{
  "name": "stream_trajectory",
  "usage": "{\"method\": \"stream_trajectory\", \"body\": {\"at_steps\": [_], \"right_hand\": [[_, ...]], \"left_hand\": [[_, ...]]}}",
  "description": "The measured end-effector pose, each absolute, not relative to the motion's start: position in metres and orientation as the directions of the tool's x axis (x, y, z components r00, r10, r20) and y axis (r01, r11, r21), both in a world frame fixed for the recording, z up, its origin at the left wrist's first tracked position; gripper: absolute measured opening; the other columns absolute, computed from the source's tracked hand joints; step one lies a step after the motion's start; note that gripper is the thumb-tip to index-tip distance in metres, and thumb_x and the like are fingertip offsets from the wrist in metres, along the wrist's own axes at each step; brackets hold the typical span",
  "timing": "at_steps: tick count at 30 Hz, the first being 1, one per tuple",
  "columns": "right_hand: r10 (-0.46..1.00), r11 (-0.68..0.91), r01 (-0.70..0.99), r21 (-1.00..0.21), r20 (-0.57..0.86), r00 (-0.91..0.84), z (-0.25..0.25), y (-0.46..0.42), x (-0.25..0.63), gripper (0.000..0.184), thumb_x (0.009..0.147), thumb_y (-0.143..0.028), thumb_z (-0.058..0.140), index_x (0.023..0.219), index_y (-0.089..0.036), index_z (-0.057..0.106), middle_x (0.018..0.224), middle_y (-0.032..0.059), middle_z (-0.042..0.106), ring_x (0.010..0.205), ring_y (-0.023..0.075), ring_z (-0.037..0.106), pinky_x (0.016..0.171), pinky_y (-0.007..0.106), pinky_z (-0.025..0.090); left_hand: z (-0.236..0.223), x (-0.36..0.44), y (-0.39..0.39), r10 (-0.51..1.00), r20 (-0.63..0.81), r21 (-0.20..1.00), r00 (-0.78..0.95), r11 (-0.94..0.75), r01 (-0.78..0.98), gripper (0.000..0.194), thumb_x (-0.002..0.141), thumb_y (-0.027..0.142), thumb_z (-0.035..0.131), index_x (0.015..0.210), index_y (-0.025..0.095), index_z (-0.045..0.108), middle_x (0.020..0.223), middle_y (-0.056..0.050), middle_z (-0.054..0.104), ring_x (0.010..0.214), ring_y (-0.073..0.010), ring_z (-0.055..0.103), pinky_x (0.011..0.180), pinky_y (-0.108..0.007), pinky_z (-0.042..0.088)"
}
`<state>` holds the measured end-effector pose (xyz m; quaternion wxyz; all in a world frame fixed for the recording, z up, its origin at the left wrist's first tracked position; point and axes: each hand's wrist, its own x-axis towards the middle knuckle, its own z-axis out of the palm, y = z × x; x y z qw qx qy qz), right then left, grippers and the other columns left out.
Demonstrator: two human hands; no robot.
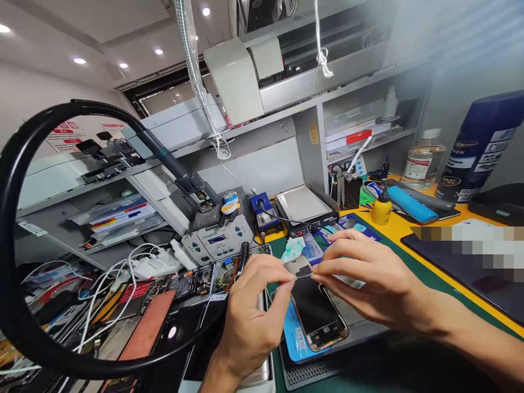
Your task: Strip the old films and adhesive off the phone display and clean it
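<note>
A small, thin grey plate [301,267] with dark patches is held up between my two hands. At its left edge, my left hand [257,311] pinches it between thumb and forefinger. The right edge is in the fingertips of my right hand [364,273], which is also closed in a pinch. Just below the plate lies a phone screen assembly [317,314], dark side up, with connectors at its near end. It rests on a light blue pad [295,341]. Part of the screen's far end is hidden behind my hands and the plate.
A black ring-shaped tube [12,218] arches across the left side. Phone parts and white cables [135,262] crowd the left bench. Behind are a grey soldering station [216,240] and a flat heating plate [303,202]. A yellow bottle [381,208] and spray can [478,147] stand right.
</note>
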<state>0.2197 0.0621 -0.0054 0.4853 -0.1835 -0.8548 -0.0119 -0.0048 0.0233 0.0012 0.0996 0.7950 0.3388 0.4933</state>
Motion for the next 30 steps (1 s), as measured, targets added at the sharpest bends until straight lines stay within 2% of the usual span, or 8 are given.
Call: {"method": "stream_trajectory", "body": {"at_steps": [6,12,15,19,22,30], "right_hand": [[0.235,0.928,0.368,-0.066,0.868,-0.438,-0.003,0.06,0.221,0.011,0.088,-0.007,0.068,0.094,-0.016,0.072,0.077,0.0024,0.067,0.069,0.0137,0.057,0.085,0.039,0.05],[0.234,0.915,0.4,-0.056,0.882,-0.41,-0.004,0.061,0.219,0.013,0.089,-0.005,0.068,0.096,-0.016,0.071,0.078,0.0023,0.073,0.067,0.0128,0.061,0.083,0.037,0.05],[0.263,0.916,0.392,-0.087,0.867,-0.422,-0.005,0.063,0.221,0.011,0.09,-0.008,0.07,0.095,-0.017,0.071,0.08,0.0022,0.074,0.069,0.0135,0.062,0.078,0.035,0.049],[0.377,0.909,0.35,-0.228,0.808,-0.452,0.001,0.061,0.225,0.007,0.088,-0.015,0.072,0.094,-0.018,0.07,0.084,0.004,0.073,0.076,0.017,0.064,0.075,0.034,0.048],[0.402,0.91,0.303,-0.283,0.782,-0.476,0.004,0.058,0.226,0.01,0.089,-0.011,0.068,0.096,-0.018,0.07,0.085,0.0047,0.072,0.077,0.0177,0.064,0.075,0.035,0.047],[0.362,0.897,0.403,-0.183,0.827,-0.429,-0.011,0.067,0.223,0.013,0.093,-0.008,0.065,0.104,-0.014,0.069,0.084,0.0074,0.073,0.072,0.0161,0.065,0.065,0.029,0.05]], "left_hand": [[-0.001,0.0,0.022,0.635,0.731,0.497,0.249,-0.746,0.443,0.022,0.085,-0.001,0.064,0.096,0.019,0.066,0.093,-0.005,0.068,0.094,-0.0193,0.064,0.087,-0.037,0.052],[-0.002,0.004,0.02,0.574,0.764,0.429,0.295,-0.793,0.432,0.028,0.081,-0.005,0.065,0.097,0.019,0.067,0.09,-0.005,0.069,0.093,-0.0202,0.063,0.086,-0.039,0.053],[-0.003,0.002,0.019,0.566,0.768,0.414,0.299,-0.795,0.443,0.029,0.081,-0.006,0.064,0.097,0.018,0.067,0.09,-0.005,0.069,0.094,-0.02,0.063,0.087,-0.039,0.052],[-0.003,-0.002,0.021,0.577,0.783,0.421,0.23,-0.765,0.487,0.024,0.083,-0.004,0.064,0.094,0.017,0.068,0.091,-0.005,0.068,0.094,-0.0191,0.063,0.087,-0.038,0.052],[-0.003,-0.004,0.022,0.574,0.793,0.423,0.206,-0.762,0.491,0.022,0.084,-0.003,0.064,0.092,0.017,0.068,0.09,-0.005,0.068,0.093,-0.019,0.063,0.087,-0.038,0.052],[-0.003,-0.001,0.02,0.567,0.771,0.411,0.291,-0.791,0.453,0.026,0.082,-0.006,0.066,0.093,0.017,0.068,0.088,-0.005,0.069,0.093,-0.0195,0.063,0.088,-0.039,0.052]]}}
